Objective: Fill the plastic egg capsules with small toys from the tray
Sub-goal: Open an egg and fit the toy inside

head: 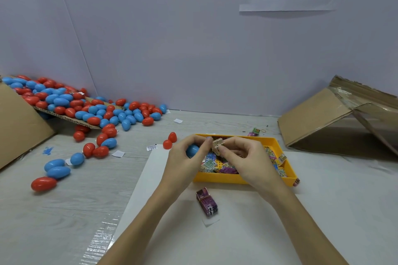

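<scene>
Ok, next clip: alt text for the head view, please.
Over a yellow tray of small packaged toys, the left hand holds a blue egg half while both hands' fingers pinch a small tan packet. Red and blue eggs spill from a cardboard box at left; a purple packet lies nearer.

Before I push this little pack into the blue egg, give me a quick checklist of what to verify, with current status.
1. Blue egg piece held in left hand: ok.
2. Small toy pack pinched by right hand fingertips, left fingertips also touching it: ok.
3. Egg opening facing the pack: cannot tell, fingers hide it.
4. Pack small enough to fit: cannot tell.
5. Yellow tray stocked with packs, directly under the hands: ok.
6. Matching egg half within reach: cannot tell; two red pieces lie left of the tray.
</scene>
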`<control>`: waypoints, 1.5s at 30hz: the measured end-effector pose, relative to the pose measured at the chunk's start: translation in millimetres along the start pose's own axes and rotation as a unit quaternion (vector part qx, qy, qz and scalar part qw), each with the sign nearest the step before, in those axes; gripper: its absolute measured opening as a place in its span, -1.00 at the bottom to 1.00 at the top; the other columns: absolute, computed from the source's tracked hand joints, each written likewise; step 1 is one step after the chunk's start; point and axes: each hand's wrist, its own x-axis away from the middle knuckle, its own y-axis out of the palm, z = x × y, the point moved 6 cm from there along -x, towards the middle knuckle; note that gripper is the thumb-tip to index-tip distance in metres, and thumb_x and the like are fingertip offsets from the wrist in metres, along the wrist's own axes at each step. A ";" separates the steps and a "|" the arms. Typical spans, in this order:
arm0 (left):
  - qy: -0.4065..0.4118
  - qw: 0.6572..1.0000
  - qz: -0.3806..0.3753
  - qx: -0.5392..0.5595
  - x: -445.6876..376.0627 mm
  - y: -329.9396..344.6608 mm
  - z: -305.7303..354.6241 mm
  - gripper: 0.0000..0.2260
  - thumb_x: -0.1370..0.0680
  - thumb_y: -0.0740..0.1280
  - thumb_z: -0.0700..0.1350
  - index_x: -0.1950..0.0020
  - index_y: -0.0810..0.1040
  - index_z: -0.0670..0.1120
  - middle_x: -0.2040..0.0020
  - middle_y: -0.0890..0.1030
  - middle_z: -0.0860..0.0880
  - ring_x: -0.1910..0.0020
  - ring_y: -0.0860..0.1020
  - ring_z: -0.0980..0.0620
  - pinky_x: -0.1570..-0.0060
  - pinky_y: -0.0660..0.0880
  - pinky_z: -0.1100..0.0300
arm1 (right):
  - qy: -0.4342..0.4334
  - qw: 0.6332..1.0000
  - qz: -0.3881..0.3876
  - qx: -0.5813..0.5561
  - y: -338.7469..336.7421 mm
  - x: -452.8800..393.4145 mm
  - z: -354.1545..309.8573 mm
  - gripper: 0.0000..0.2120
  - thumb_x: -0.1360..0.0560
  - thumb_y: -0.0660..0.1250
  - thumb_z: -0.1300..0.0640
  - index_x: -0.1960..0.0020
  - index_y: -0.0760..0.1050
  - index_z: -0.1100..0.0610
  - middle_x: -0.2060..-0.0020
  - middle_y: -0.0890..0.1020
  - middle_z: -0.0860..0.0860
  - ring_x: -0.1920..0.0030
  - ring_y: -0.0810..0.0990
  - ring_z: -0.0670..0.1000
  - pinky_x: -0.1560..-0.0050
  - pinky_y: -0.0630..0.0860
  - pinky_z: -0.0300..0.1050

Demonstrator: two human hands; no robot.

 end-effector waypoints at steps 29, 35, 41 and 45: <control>0.201 0.970 -0.007 -0.138 8.5 -1.3 26.2 -0.81 -0.47 0.51 -0.34 0.06 0.67 -0.06 0.14 0.56 0.07 0.09 0.57 0.02 0.16 0.43 0.35 | 0.060 0.992 0.006 -0.107 0.9 0.5 9.0 -0.87 -0.55 0.47 0.23 -0.09 0.65 0.19 0.12 0.77 0.09 0.08 0.77 0.04 0.14 0.66 -0.22; 0.038 0.999 -0.015 -0.002 1.2 -3.7 7.6 -0.87 -0.60 0.45 -0.05 -0.13 0.59 0.03 0.05 0.62 0.07 -0.02 0.61 0.10 0.01 0.56 0.27 | 0.044 0.997 0.028 -0.062 -5.4 1.0 7.9 -0.82 -0.50 0.52 0.24 -0.08 0.68 0.07 0.13 0.75 -0.04 0.06 0.74 -0.11 0.15 0.62 -0.28; 0.033 0.999 -0.001 -0.018 0.0 -2.8 4.8 -0.95 -0.55 0.51 -0.05 0.04 0.70 0.00 0.15 0.68 0.11 0.09 0.63 0.20 0.10 0.51 0.39 | 0.035 0.999 -0.012 -0.027 2.4 2.9 4.8 -0.74 -0.49 0.54 0.20 -0.13 0.64 -0.02 0.17 0.73 -0.07 0.08 0.72 -0.12 0.14 0.63 -0.25; -0.008 1.000 0.001 0.021 -2.3 -5.6 -3.0 -0.97 -0.55 0.51 -0.10 0.08 0.71 0.02 0.16 0.69 0.15 0.08 0.63 0.25 0.13 0.51 0.43 | 0.061 0.995 -0.048 -0.067 7.3 3.0 6.4 -0.76 -0.55 0.48 0.09 -0.20 0.60 -0.06 0.08 0.76 -0.13 0.01 0.73 -0.14 0.15 0.60 -0.30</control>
